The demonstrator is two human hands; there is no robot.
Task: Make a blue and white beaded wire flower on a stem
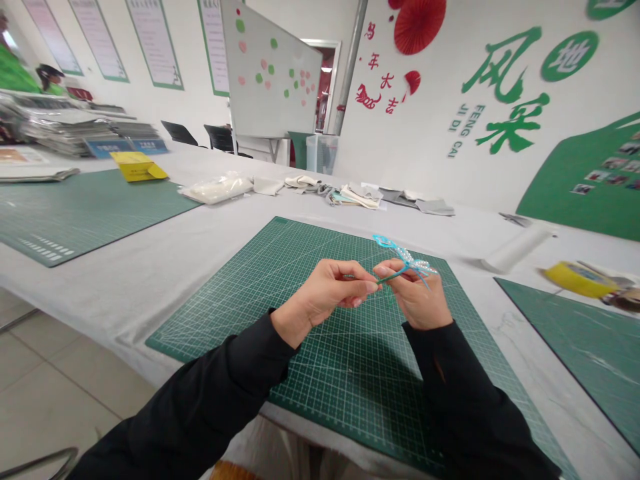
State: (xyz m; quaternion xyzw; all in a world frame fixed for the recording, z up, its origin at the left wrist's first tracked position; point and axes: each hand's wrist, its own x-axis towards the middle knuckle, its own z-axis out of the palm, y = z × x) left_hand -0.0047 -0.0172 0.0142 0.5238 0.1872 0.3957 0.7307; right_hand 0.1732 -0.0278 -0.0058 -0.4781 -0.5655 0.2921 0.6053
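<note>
Above a green cutting mat (240,313), both hands hold a small beaded ornament (406,259) with light-blue loops, rows of white pearl-like beads and a thin green stem. My left hand (333,287) pinches the stem's end between thumb and forefinger. Close beside it, my right hand (417,290) is closed on the stem just under the blue and beaded part. The ornament tilts up over the right fingers, and its stem slants down to the left fingertips. Some of the right fingers are hidden behind the thumb and the ornament.
Folded cloths (357,195) and a clear plastic bag (220,188) lie along the table's far side. To the left are a second mat (100,213), a yellow packet (137,167) and stacked papers (60,127). A yellow roll (580,277) and another mat (575,333) lie right.
</note>
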